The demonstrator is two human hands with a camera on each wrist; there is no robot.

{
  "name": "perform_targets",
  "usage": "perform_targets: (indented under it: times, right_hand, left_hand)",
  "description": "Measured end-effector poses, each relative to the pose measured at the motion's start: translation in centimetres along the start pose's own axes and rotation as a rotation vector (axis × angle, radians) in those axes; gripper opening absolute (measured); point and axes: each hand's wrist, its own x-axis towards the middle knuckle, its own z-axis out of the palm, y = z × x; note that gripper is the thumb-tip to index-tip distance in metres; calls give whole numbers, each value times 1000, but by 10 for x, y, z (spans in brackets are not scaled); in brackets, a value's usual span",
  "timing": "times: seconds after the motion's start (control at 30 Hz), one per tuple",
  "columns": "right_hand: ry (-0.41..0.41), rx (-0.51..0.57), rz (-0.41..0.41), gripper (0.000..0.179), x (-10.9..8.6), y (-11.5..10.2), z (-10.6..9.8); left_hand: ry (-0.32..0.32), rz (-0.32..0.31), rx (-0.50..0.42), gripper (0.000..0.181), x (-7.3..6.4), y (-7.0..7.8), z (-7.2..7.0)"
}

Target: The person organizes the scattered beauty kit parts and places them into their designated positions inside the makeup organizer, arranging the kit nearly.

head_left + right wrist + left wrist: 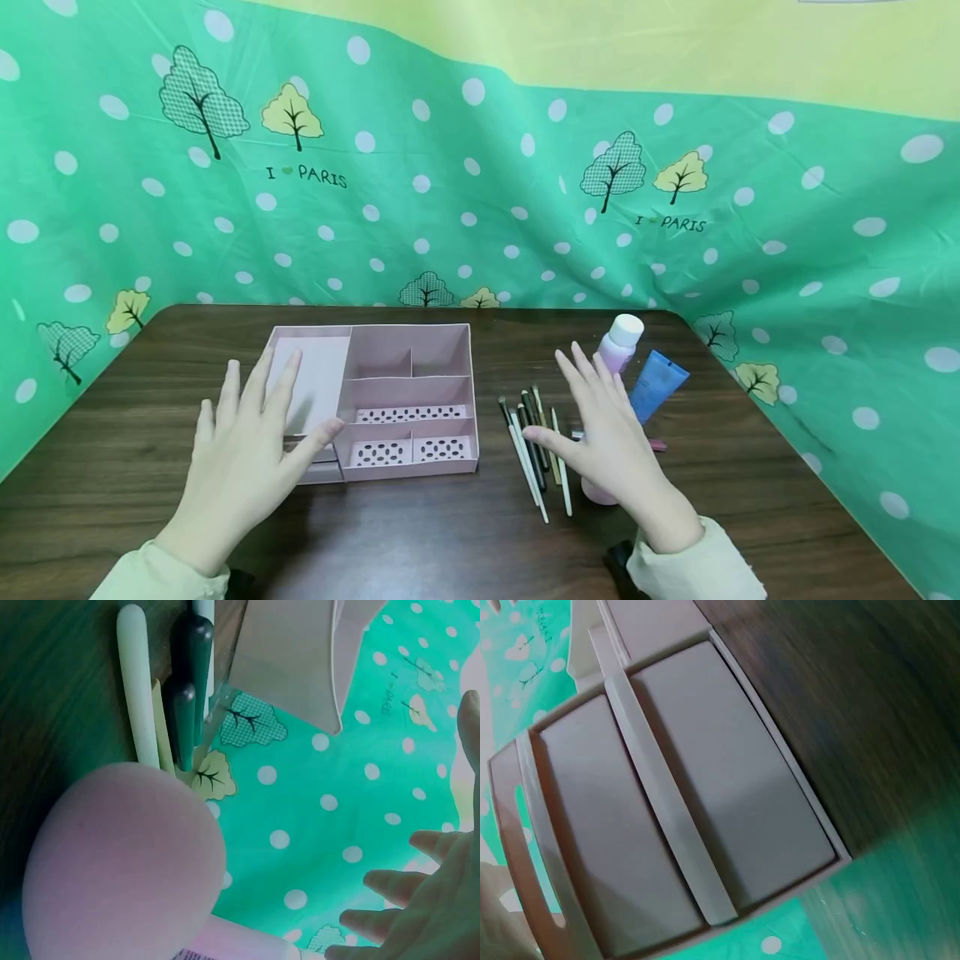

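Observation:
My left hand (240, 450) is spread flat with straight fingers, over the left side of a pale pink desk organizer (408, 477), and holds nothing. In the left wrist view, the organizer's drawer fronts (727, 765) show close up. My right hand (611, 433) has its fingers spread too, over the right part of the table, and grips nothing. Several makeup brushes (528, 458) with white, black and tan handles lie beside its thumb. Under its wrist sits a smooth pink egg-shaped thing (124, 862), partly hidden in the head view.
Behind the right hand stands a lilac bottle with a white cap (626, 330). A blue tube (656, 385) is next to it, and a small pink item (657, 446) pokes out past the hand. A green dotted cloth (510, 200) hangs behind the dark wooden table (420, 542).

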Motion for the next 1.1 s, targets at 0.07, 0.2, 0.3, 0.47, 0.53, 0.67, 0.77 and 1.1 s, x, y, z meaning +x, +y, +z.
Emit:
perform_targets:
  times: [0.07, 0.2, 0.3, 0.47, 0.53, 0.67, 0.77, 1.1]
  right_hand:
    - [21, 49, 6, 96, 0, 1, -2]
    - [69, 138, 21, 90, 0, 3, -7]
    - [117, 189, 20, 85, 0, 5, -10]
    - [217, 240, 12, 80, 0, 11, -14]
    - [258, 256, 19, 77, 0, 12, -15]
    - [326, 288, 38, 69, 0, 13, -18]
    - [376, 287, 46, 63, -1, 14, -20]
    - [575, 254, 23, 56, -2, 27, -35]
  left_hand:
    - [31, 3, -20, 86, 1, -3, -1]
    - [77, -15, -75, 83, 2, -8, -1]
    - [74, -57, -132, 80, 3, -11, -3]
    - [51, -131, -281, 72, 6, -17, -6]
    - [52, -151, -350, 69, 8, -21, -6]
    - [68, -187, -475, 64, 11, -29, -6]
    - [63, -220, -529, 60, 13, -34, -6]
    - [-37, -318, -633, 63, 16, -43, -1]
